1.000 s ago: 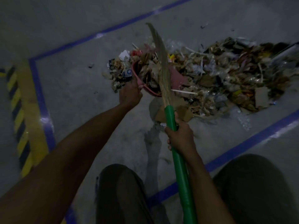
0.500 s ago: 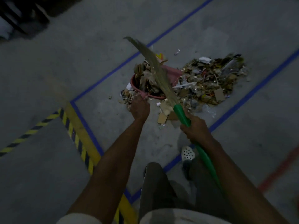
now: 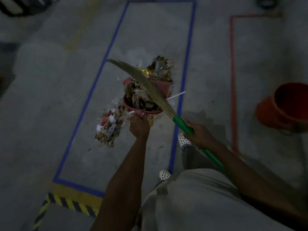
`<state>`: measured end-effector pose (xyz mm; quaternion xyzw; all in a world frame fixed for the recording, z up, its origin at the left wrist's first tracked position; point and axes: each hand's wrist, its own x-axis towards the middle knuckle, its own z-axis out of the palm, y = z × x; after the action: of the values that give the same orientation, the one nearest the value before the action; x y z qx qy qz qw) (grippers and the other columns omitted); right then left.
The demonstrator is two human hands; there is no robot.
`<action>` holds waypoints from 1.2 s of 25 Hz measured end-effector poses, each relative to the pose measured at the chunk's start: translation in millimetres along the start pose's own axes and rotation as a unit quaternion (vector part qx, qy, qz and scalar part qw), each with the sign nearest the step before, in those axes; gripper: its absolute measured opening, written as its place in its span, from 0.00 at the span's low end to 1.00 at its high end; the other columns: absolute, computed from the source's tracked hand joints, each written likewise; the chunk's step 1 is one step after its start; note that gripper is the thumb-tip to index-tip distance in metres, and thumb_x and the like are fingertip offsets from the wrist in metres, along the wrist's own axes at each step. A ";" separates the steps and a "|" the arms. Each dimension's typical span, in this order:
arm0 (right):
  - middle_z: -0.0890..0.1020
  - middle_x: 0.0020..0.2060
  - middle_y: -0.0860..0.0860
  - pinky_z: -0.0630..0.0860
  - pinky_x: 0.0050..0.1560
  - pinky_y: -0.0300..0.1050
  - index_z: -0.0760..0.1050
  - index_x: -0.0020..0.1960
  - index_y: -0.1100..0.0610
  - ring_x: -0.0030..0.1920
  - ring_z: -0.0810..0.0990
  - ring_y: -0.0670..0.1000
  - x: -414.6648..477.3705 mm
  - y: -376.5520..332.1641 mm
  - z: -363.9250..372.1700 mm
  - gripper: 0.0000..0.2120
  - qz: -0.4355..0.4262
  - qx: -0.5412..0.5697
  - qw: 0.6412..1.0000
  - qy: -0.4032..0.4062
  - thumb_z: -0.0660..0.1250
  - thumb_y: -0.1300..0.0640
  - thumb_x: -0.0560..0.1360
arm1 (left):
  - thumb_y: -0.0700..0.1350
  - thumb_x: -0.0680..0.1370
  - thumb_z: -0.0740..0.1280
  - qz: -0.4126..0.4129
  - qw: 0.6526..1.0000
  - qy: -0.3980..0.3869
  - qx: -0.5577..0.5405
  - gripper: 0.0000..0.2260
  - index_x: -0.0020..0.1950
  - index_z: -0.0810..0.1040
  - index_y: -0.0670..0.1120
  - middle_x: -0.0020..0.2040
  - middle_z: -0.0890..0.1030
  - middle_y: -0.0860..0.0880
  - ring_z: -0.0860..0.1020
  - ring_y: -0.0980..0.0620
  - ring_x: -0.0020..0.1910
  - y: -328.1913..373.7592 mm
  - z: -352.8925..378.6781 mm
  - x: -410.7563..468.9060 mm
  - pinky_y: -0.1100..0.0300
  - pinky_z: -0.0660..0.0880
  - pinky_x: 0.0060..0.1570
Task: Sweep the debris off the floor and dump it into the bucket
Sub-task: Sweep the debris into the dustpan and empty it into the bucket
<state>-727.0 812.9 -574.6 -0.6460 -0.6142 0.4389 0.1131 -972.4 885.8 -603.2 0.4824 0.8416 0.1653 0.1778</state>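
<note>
- Pink dustpan (heaped with debris): left hand curled round its near rim.
- Right hand wrapped round the green-handled broom, bristles across the dustpan.
- Orange bucket well apart, rightward.

The left hand grips the near rim of the dustpan, which extends ahead of it and carries a load of debris. From the right hand, which grips its handle, the broom slants forward and leftward, its bristles lying across that load. The near pile lies on the floor just left of the left hand. The far pile lies beyond the dustpan. The bucket stands well right of the right hand. A shoe is just beside the right hand, on its left.
</note>
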 end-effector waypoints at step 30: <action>0.81 0.33 0.44 0.70 0.22 0.34 0.62 0.79 0.43 0.23 0.78 0.39 -98.1 256.6 -230.5 0.37 0.363 0.296 0.765 0.442 0.73 0.56 0.74 | 0.51 0.82 0.62 0.505 0.801 -0.319 0.032 0.12 0.57 0.76 0.42 0.55 0.80 0.43 0.79 0.42 0.56 526.1 267.6 -166.9 0.52 0.74 0.51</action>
<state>-372.5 759.5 -572.7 -0.8777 -0.0558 0.2732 0.3897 -374.8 1021.5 -579.3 0.8700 0.3795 0.0413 0.3122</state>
